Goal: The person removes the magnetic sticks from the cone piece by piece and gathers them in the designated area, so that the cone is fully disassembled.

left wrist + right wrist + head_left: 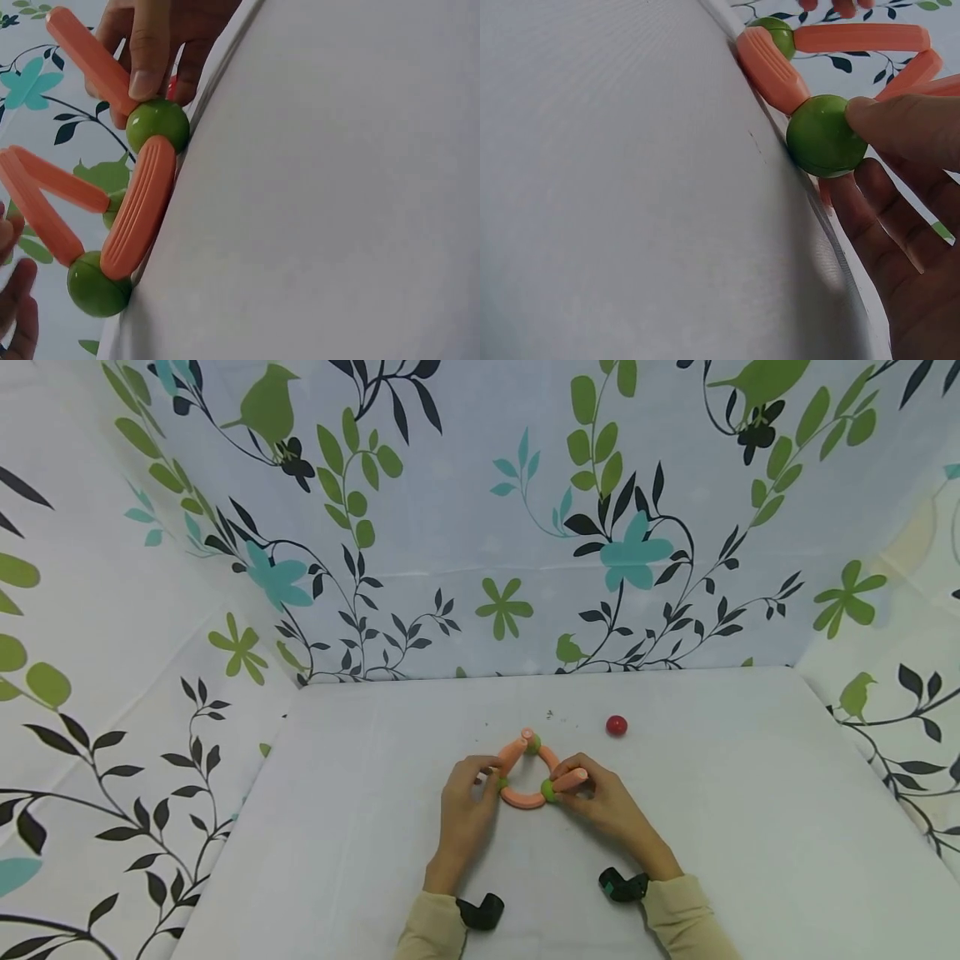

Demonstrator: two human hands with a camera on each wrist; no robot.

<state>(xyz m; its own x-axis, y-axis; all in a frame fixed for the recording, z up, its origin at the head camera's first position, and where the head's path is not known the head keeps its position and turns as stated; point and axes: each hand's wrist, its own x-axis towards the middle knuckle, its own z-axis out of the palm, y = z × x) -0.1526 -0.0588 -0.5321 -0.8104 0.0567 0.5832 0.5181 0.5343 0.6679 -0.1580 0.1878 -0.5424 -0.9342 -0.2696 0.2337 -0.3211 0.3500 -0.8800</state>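
Note:
A ring of curved orange rods (522, 799) joined by green balls (157, 126) lies on the white table. Straight orange rods rise from the balls. Two of them lean together at their tips, and the third rod (90, 60) slants outward on the right ball. My right hand (609, 802) pinches this third rod near its base, with the thumb by the green ball (826, 136). My left hand (467, 810) is beside the left ball and its leaning rod (37, 206); its fingertips look slightly apart from them in both wrist views.
A small red ball (617, 725) sits on the table (360, 827) beyond the right hand. Patterned cloth (450, 527) with leaves and birds hangs behind and at both sides. Each wrist carries a black device (480, 912).

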